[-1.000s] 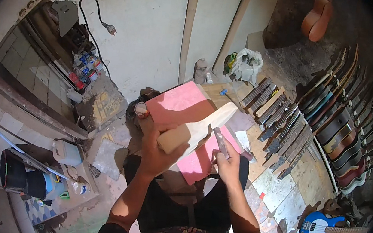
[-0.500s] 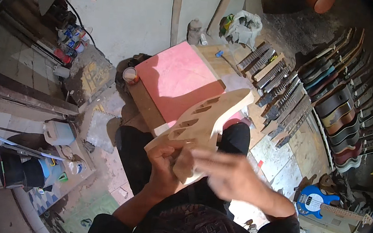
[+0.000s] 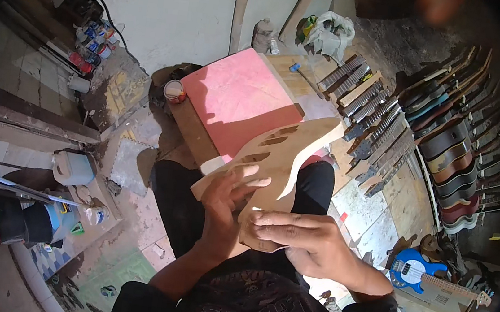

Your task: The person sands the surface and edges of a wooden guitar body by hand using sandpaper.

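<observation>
A pale, unfinished wooden electric guitar body (image 3: pixel 292 145) with several dark routed cavities lies slanted over my lap. My left hand (image 3: pixel 226 200) grips its near left part, fingers spread over the top face. Under the fingers of my right hand (image 3: pixel 314 242) is a folded brown piece of sandpaper (image 3: pixel 259 242), pressed against the body's near end. The thin edge of the sheet curls out by my right thumb. My right hand hides part of the body's near edge.
Ahead stands a pink-topped board (image 3: pixel 232 98), with an open tin (image 3: pixel 174 91) at its left corner. Guitar necks (image 3: pixel 367 117) lie to the right, beyond them a row of guitars (image 3: pixel 450 149). A blue bass (image 3: pixel 417 270) is at lower right, a jerrycan (image 3: pixel 74 168) at left.
My right hand has gone from a blurred motion to a clear view, slightly lower. My left fingers have straightened across the guitar body. The view has shifted slightly.
</observation>
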### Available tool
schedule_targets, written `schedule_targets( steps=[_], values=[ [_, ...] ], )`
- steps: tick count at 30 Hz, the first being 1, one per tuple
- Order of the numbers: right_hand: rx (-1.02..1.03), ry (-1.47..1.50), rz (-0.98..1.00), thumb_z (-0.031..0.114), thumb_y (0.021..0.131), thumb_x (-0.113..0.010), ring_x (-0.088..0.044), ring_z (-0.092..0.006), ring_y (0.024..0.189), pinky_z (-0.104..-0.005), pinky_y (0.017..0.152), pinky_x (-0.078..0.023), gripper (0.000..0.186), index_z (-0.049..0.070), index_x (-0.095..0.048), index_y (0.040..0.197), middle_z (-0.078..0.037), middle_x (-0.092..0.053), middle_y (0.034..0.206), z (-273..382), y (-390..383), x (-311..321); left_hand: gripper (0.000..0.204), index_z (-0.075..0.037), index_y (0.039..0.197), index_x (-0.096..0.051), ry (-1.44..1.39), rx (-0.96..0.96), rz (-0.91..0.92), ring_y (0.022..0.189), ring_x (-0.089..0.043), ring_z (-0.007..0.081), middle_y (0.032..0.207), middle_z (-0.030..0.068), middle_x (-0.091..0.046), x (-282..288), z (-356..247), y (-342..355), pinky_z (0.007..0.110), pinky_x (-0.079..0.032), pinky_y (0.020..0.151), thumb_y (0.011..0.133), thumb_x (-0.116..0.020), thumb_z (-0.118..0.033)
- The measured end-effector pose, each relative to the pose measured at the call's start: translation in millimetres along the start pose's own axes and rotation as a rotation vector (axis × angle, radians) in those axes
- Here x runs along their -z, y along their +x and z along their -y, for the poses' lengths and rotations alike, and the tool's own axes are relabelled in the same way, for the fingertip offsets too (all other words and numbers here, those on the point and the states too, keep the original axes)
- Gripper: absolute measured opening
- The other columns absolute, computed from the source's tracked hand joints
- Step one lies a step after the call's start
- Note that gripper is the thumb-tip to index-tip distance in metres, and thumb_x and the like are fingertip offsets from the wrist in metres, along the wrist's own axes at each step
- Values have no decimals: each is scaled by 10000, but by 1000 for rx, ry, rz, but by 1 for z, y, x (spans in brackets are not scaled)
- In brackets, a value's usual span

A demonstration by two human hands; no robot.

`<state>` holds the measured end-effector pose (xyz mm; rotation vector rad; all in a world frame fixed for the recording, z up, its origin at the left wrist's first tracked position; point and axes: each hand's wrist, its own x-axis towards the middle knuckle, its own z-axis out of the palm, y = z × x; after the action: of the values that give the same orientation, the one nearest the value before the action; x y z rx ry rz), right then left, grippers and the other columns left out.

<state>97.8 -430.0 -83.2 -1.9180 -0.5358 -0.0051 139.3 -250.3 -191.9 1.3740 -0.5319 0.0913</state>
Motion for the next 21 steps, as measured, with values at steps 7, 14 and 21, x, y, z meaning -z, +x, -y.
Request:
schedule_targets(
  steps=[7, 14, 21],
  values=[
    [-101, 46, -16, -151, 737, -456, -622, -344, 1284, -398, 1075, -518, 650, 27, -664, 1326, -187, -637, 1390, -18, -9, -2, 451, -79, 1280, -496, 427, -43, 76, 1048, -663, 325, 1331, 211, -502, 16, -14, 4, 394, -597, 875, 899, -734, -41],
    [-282, -60, -149, -120, 767, -422, -579, -361, 1330, -411, 1127, -458, 618, 10, -654, 1324, -207, -635, 1380, -96, -3, 11, 643, -123, 1189, -629, 458, -326, 5, 1034, -702, 310, 1167, 132, -601, 13, -18, 0, 398, -622, 849, 651, -978, -174],
    [-261, -191, -216, -90, 786, -431, -567, -360, 1345, -415, 1146, -434, 580, -10, -653, 1316, -229, -615, 1403, -135, -7, 18, 616, -132, 1127, -636, 416, -319, 14, 1061, -725, 335, 1085, 107, -651, 24, -13, -5, 422, -624, 871, 622, -987, -170]
  ],
)
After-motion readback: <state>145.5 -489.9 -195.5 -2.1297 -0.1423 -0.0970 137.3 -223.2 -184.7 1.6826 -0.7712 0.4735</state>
